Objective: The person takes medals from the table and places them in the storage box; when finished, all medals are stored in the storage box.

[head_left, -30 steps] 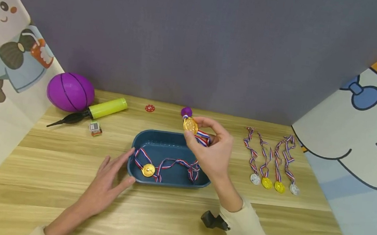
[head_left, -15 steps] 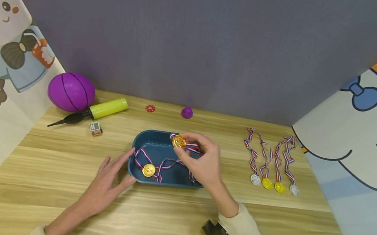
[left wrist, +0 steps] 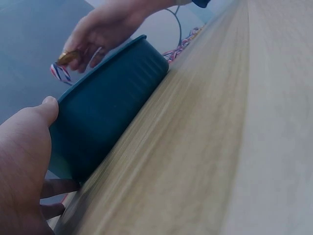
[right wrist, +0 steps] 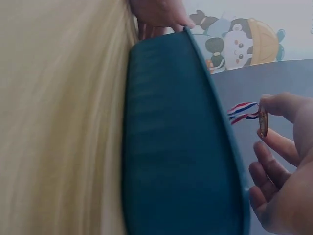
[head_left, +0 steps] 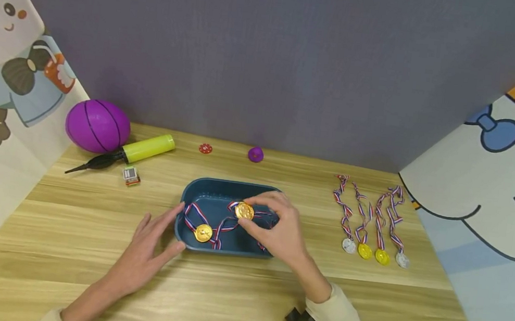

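**Inspector:** Hands first.

**Assistant:** The right hand [head_left: 281,226] pinches a gold medal [head_left: 244,211] between thumb and fingertips, low over the middle of the blue tray [head_left: 202,189], its striped ribbon trailing inside. The left hand [head_left: 149,251] lies spread and flat on the counter [head_left: 223,303], thumb and forefinger touching the tray's left end wall. The left wrist view confirms that contact.

**Inspector:** Step in hand?

**Assistant:** In my judgement, a medal is being set into the tray while the other hand steadies it. The next move would call for loosening the pinch so the disc and ribbon settle wholly within the walls, not draped over the rim.

**Inspector:** Count the contents.

**Assistant:** One further gold medal [head_left: 203,232] already lies at the tray's front left corner. Towards the counter's right edge, four medals in a row [head_left: 374,252]: silver, gold, gold, silver, ribbons running back toward the rear edge. Six medals in all.

**Inspector:** Remainder?

**Assistant:** At the rear left corner, one purple ball [head_left: 96,126], one pump with yellow barrel [head_left: 138,150], and one small box [head_left: 131,175] just in front of it. Along the rear edge, one red disc [head_left: 205,148] and one small purple piece [head_left: 255,154].
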Demonstrator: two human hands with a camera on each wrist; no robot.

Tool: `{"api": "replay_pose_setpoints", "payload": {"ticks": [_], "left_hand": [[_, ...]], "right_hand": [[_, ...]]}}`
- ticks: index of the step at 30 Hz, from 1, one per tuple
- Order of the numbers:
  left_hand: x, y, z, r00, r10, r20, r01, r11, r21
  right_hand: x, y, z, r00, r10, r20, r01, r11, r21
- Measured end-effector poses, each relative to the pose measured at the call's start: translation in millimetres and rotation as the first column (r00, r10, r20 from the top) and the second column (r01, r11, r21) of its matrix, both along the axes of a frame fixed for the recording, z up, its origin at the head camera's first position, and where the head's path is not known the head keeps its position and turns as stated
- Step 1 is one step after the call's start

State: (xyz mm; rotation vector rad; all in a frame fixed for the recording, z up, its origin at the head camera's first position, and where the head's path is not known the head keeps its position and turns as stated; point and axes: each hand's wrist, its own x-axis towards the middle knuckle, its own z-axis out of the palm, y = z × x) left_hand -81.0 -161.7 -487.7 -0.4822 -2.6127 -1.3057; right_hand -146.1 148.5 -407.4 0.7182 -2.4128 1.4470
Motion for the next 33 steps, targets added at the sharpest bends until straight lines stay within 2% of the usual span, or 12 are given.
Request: {"api": "replay_pose_setpoints", "payload": {"ticks": [10,13,18,23,29,33], "left_hand": [[1.5,2,-0.4,1.0,0.001,-0.002,-0.001,1.0,-0.004],[2.2,2,0.6,1.0,0.005,-0.005,-0.005,1.0,-0.004],[1.3,2,2.4,1.0,0.004,-0.006,-0.004,1.0,0.0],[0.9,2,2.8,1.0,0.0,0.001,0.0,1.0,0.001],[0.6,1,2.4,1.0,-0.001,-0.004,0.001,1.0,-0.003],[0.4,0,2.3,1.0,-0.002,-0.006,0.002,1.0,-0.003]], "right_hand": [[2.9,0,-14.5,0.998,0.062,0.03,-0.066,0.984,0.165],[0.9,-1,-15.3,0.997,0.076,0.035,-0.081,0.974,0.21],[-1.2,-4,-12.7,0.992,0.075,0.1,-0.1,0.955,0.278],[-2.0,-9,-8.9,0.986,0.063,0.156,-0.119,0.917,0.382],[-5.0,-17,-7.2,0.987,0.059,0.152,-0.127,0.867,0.483],[-8.1,-19,-7.2,0.977,0.082,0.195,-0.175,0.83,0.529]]}}
